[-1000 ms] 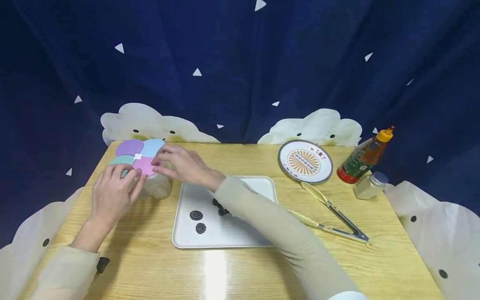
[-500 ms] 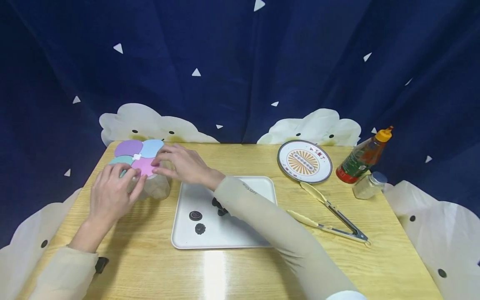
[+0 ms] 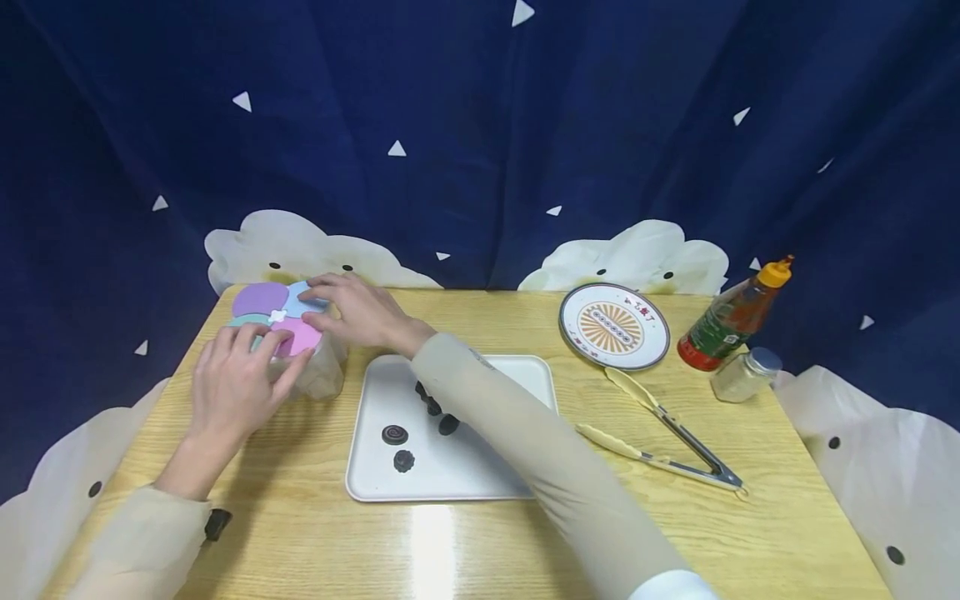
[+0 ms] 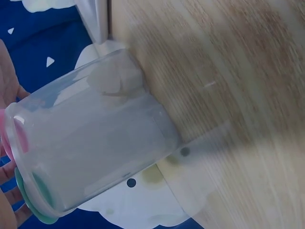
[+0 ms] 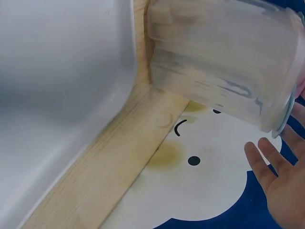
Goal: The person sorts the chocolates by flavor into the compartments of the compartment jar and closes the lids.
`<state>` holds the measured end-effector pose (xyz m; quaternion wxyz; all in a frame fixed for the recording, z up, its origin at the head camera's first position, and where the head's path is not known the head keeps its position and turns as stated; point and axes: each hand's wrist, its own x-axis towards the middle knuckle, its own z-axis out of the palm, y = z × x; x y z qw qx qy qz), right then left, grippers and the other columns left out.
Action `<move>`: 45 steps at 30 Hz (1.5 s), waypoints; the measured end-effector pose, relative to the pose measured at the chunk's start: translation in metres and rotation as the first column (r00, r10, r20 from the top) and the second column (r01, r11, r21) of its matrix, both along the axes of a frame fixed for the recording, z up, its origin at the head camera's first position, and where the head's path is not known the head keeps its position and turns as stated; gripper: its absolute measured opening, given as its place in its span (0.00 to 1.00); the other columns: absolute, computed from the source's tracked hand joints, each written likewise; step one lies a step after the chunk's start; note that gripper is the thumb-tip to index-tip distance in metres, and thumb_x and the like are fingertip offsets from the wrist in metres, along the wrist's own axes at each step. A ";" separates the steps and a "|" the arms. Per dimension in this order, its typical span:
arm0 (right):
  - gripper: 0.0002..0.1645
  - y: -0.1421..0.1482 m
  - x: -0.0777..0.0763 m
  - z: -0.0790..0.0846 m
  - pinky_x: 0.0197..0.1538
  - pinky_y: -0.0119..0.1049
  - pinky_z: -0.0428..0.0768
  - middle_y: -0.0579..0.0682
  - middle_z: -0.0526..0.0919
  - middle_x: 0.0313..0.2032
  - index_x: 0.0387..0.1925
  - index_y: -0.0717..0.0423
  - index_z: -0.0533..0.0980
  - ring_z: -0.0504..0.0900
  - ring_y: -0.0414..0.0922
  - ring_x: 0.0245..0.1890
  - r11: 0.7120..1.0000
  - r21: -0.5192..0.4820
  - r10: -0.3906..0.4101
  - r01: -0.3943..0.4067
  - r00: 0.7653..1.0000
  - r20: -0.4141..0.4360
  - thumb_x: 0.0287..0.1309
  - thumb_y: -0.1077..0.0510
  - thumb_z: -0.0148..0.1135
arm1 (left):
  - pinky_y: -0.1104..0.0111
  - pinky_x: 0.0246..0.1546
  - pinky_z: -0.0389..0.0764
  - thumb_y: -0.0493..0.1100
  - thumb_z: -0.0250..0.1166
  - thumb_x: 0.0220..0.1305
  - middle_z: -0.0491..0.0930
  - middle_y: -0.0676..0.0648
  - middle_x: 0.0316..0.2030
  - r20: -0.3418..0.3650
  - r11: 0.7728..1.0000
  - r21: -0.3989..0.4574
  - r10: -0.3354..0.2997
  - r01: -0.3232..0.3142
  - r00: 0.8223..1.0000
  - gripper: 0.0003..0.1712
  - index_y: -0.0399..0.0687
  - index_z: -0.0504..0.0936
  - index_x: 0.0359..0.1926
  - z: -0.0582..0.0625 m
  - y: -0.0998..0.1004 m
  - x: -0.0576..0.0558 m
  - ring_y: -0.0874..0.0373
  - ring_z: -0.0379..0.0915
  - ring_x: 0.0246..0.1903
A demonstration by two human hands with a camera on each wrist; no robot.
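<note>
A clear plastic container stands at the table's back left. Its flower-shaped lid has purple, blue, pink and green petals. My left hand rests bent fingers on the near side of the lid, by the green and pink petals. My right hand comes from the right, fingertips spread at the blue petal and near the pink one's edge. The left wrist view shows the container from the side, cloudy and seemingly holding nothing. In the right wrist view, my right hand has its fingers extended by the lid.
A white tray with several dark moulded pieces lies mid-table, partly under my right arm. On the right are a round plate, tongs, a red sauce bottle and a small jar. A black object lies by my left sleeve.
My right hand has moved off the pink petal, back and slightly left, to the blue petal. My left hand has shifted slightly right. The container stays in place.
</note>
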<state>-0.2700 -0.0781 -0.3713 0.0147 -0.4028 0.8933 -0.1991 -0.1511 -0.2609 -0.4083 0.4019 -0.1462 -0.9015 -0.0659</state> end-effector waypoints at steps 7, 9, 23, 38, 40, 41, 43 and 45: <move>0.29 0.005 -0.002 0.000 0.73 0.44 0.76 0.39 0.69 0.78 0.73 0.35 0.74 0.69 0.44 0.77 0.999 0.042 -0.005 0.006 1.000 -0.026 0.78 0.35 0.50 | 0.46 0.31 0.77 0.70 0.46 0.74 0.84 0.33 0.39 0.005 1.000 -0.020 0.005 -0.005 1.000 0.38 0.40 0.84 0.43 0.001 -0.001 -0.001 0.30 0.78 0.38; 0.29 0.008 -0.001 -0.002 0.71 0.44 0.77 0.39 0.70 0.77 0.73 0.35 0.74 0.70 0.44 0.76 0.999 0.043 -0.002 0.004 0.999 -0.047 0.78 0.35 0.50 | 0.45 0.32 0.77 0.66 0.47 0.74 0.84 0.31 0.39 0.014 0.999 -0.033 0.005 -0.004 1.000 0.36 0.39 0.84 0.44 0.002 -0.004 0.000 0.30 0.77 0.38; 0.22 0.016 0.010 -0.012 0.59 0.32 0.80 0.41 0.78 0.68 0.65 0.37 0.80 0.75 0.41 0.65 0.999 0.010 0.041 -0.040 0.981 -0.189 0.77 0.40 0.55 | 0.39 0.35 0.77 0.61 0.52 0.65 0.84 0.30 0.44 0.126 0.994 0.022 0.101 -0.105 0.987 0.31 0.39 0.83 0.46 0.012 -0.025 0.006 0.27 0.76 0.44; 0.30 0.012 0.011 -0.010 0.57 0.37 0.84 0.39 0.68 0.78 0.72 0.36 0.73 0.71 0.43 0.73 0.997 0.073 0.042 -0.034 0.992 -0.115 0.74 0.35 0.57 | 0.43 0.30 0.77 0.53 0.58 0.69 0.83 0.31 0.39 -0.005 0.999 -0.012 0.036 -0.036 0.999 0.22 0.37 0.82 0.43 0.002 -0.010 0.001 0.29 0.76 0.36; 0.29 0.011 0.014 -0.011 0.57 0.37 0.84 0.39 0.69 0.77 0.71 0.35 0.74 0.71 0.42 0.74 0.997 0.071 0.047 -0.039 0.992 -0.120 0.75 0.36 0.57 | 0.43 0.30 0.77 0.53 0.57 0.69 0.83 0.31 0.41 0.016 0.998 -0.009 0.057 -0.057 0.998 0.21 0.38 0.82 0.44 0.002 -0.015 0.004 0.28 0.76 0.37; 0.28 0.011 0.015 -0.011 0.57 0.37 0.84 0.39 0.69 0.77 0.71 0.35 0.74 0.71 0.42 0.74 0.997 0.069 0.051 -0.042 0.991 -0.124 0.75 0.36 0.57 | 0.42 0.30 0.77 0.53 0.56 0.69 0.84 0.31 0.42 0.028 0.998 -0.006 0.069 -0.069 0.997 0.22 0.38 0.82 0.45 0.003 -0.017 0.005 0.28 0.76 0.38; 0.27 0.011 0.018 -0.012 0.58 0.36 0.84 0.39 0.71 0.75 0.70 0.35 0.75 0.71 0.42 0.73 0.997 0.061 0.062 -0.054 0.988 -0.141 0.76 0.37 0.56 | 0.42 0.31 0.77 0.53 0.55 0.70 0.83 0.30 0.44 0.054 0.996 -0.006 0.091 -0.091 0.994 0.22 0.39 0.82 0.46 0.003 -0.022 0.008 0.28 0.76 0.41; 0.25 0.010 0.021 -0.013 0.59 0.35 0.83 0.38 0.73 0.73 0.69 0.35 0.76 0.71 0.42 0.73 0.996 0.056 0.074 -0.066 0.983 -0.169 0.76 0.38 0.56 | 0.41 0.32 0.78 0.51 0.56 0.70 0.83 0.30 0.45 0.075 0.995 -0.004 0.096 -0.096 0.993 0.20 0.39 0.82 0.47 0.004 -0.027 0.009 0.28 0.76 0.42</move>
